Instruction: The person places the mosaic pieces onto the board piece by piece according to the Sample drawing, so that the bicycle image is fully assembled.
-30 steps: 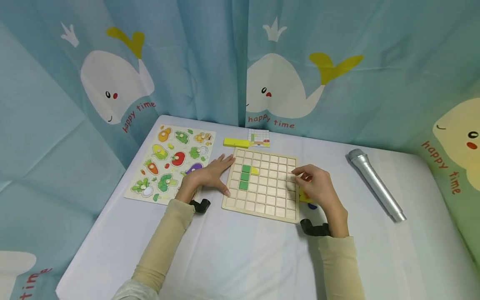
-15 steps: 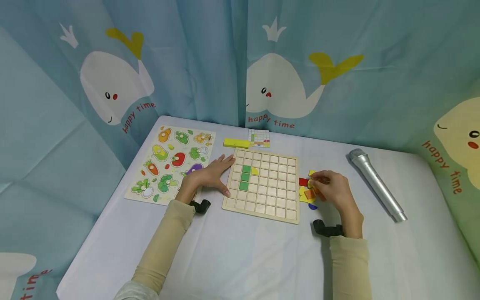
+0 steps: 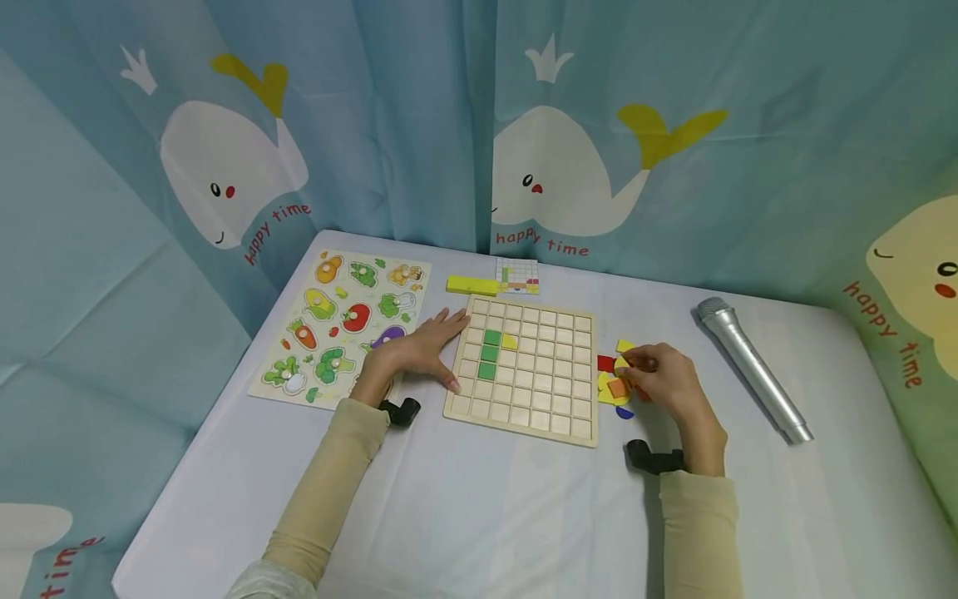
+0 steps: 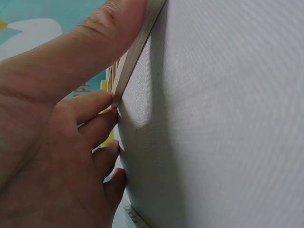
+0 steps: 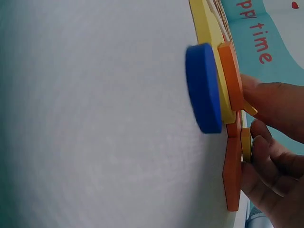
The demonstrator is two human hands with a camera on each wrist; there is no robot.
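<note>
In the head view my left hand [image 3: 422, 349] lies spread at the left side of a wooden grid board [image 3: 535, 436], fingertips at its upper left rim and thumb lower down. Three green squares [image 3: 488, 353] form a column on the board, a yellow rounded piece [image 3: 509, 341] beside the top one. My right hand [image 3: 662, 378] is over a loose pile of flat pieces right of the board, thumb and fingers bent round a tilted yellow piece [image 3: 621, 364]. Close by are a red piece [image 3: 605, 363], an orange square [image 5: 231, 76] and a blue half-round piece [image 5: 203, 88].
A vegetable puzzle board [image 3: 269, 378] lies on the left, partly under my left wrist. Behind the grid board are a yellow bar [image 3: 471, 285] and a printed pattern card [image 3: 518, 270]. A silver microphone [image 3: 756, 374] lies at the right. Whale-print curtains [image 3: 419, 125] enclose the table.
My right hand has moved right, from the board's right edge to the loose pieces, bringing them into sight. Over the last half second it shifts only slightly. My left hand stays put.
</note>
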